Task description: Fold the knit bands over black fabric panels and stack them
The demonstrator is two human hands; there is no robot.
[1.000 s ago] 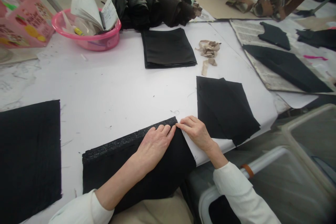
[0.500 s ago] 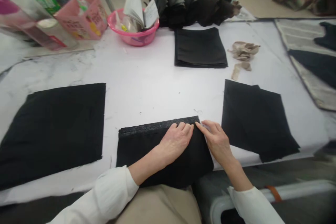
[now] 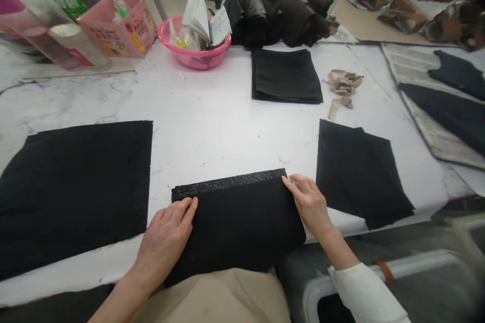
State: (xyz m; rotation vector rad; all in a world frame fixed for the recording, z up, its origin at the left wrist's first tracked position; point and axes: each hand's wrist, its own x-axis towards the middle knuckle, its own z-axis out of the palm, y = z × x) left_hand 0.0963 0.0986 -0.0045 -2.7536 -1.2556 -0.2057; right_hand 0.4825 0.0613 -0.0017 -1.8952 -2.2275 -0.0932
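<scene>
In front of me lies a folded piece of black fabric, with a rougher, shiny speckled strip along its far edge. My left hand rests on the fabric's left side, fingers stretched and close together, tips just below the strip. At the far right corner is my right hand; its thumb touches the fabric and its fingers reach out beside the edge, apart from the thumb. Neither hand visibly grips anything. Larger black fabric lies to the left, and overlapping black pieces lie to the right.
A stack of black pieces sits farther back, beside crumpled beige scraps. Behind stand a pink basin with papers, a pink box and dark rolls. A metal bar runs below the table at right.
My left hand has moved from near the right corner to the left side of the folded fabric, uncovering more of the strip. My right hand stays at the corner. The view has shifted slightly.
</scene>
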